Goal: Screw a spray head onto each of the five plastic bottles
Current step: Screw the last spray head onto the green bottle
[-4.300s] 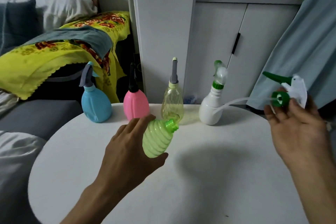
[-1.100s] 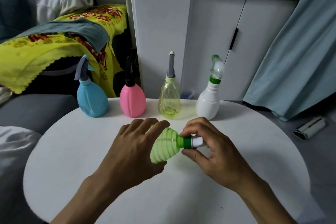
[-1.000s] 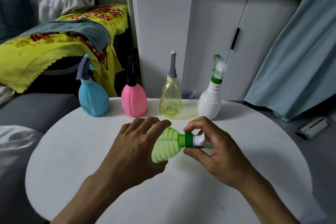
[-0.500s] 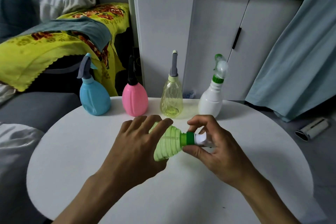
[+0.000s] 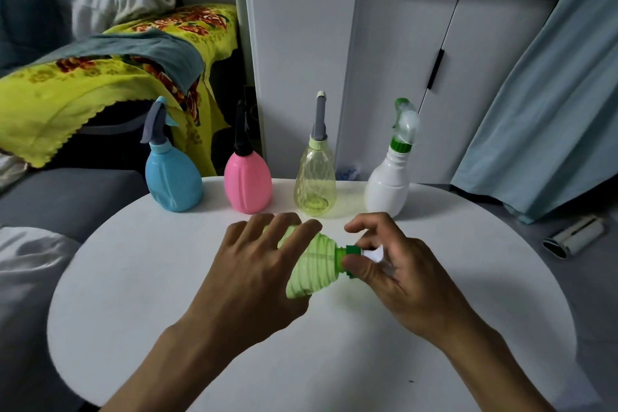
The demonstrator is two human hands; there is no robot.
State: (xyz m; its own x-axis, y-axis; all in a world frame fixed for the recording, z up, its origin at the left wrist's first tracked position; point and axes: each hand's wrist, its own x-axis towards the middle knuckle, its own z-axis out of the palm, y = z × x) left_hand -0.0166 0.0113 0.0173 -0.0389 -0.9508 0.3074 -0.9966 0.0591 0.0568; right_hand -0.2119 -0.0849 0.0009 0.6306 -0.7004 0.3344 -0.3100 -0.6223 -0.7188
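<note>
A ribbed light-green bottle [image 5: 312, 266] is tilted on its side above the round white table [image 5: 133, 278], neck pointing right. My left hand [image 5: 257, 264] wraps its body from above. My right hand [image 5: 394, 264] pinches the dark green collar of a white spray head [image 5: 354, 252] seated on the neck; most of the head is hidden behind my fingers. At the table's far edge stand a blue bottle [image 5: 174, 181], a pink bottle [image 5: 247, 181], a clear yellow bottle [image 5: 314, 184] and a white bottle [image 5: 388, 187], each upright with a spray head on.
A white cabinet [image 5: 401, 77] rises behind the table. A sofa with a yellow floral blanket [image 5: 83, 84] is at the left. A pale blue curtain [image 5: 551, 110] hangs at the right, with a lint roller [image 5: 575, 236] on the floor.
4.3 s ago my right hand held the spray head away at the right. It has come onto the bottle neck since, and my fingers have shifted around the collar over the last second.
</note>
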